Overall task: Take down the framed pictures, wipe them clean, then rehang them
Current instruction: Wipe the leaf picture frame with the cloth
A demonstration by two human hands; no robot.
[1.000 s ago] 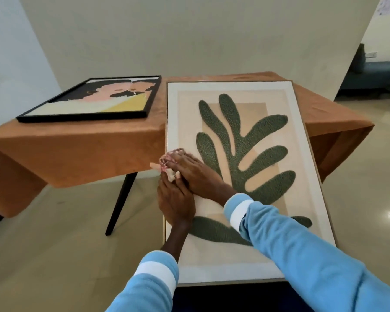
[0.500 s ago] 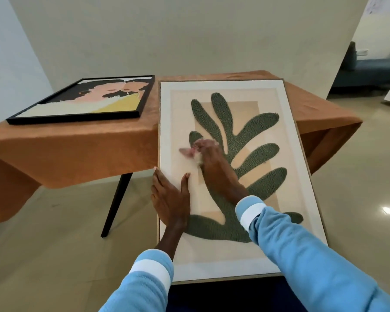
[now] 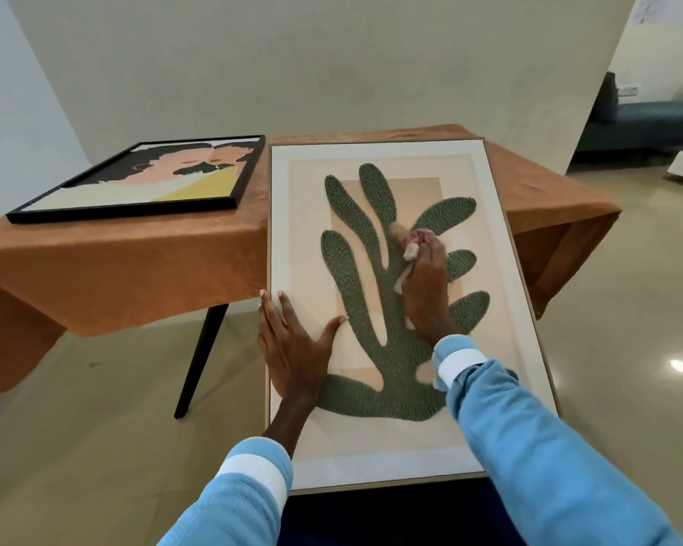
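Note:
A large framed picture [image 3: 375, 463] with a green leaf shape on beige leans from my lap onto the table's edge. My left hand [image 3: 292, 348] lies flat with spread fingers on its left side, near the frame's edge. My right hand [image 3: 426, 285] presses a small pink and white cloth [image 3: 407, 242] onto the glass over the middle of the leaf; the hand covers most of the cloth. A smaller picture in a black frame [image 3: 135, 183] lies flat on the table at the left.
The table [image 3: 115, 262] wears an orange-brown cloth that hangs over its sides, with a black leg [image 3: 202, 348] below. A plain wall stands behind it. A blue sofa [image 3: 639, 120] sits at the far right across a glossy beige floor.
My right hand has wiped with the cloth from the picture's left edge rightward and up to the leaf's middle. My left hand has stayed at the left edge, now flat with fingers spread.

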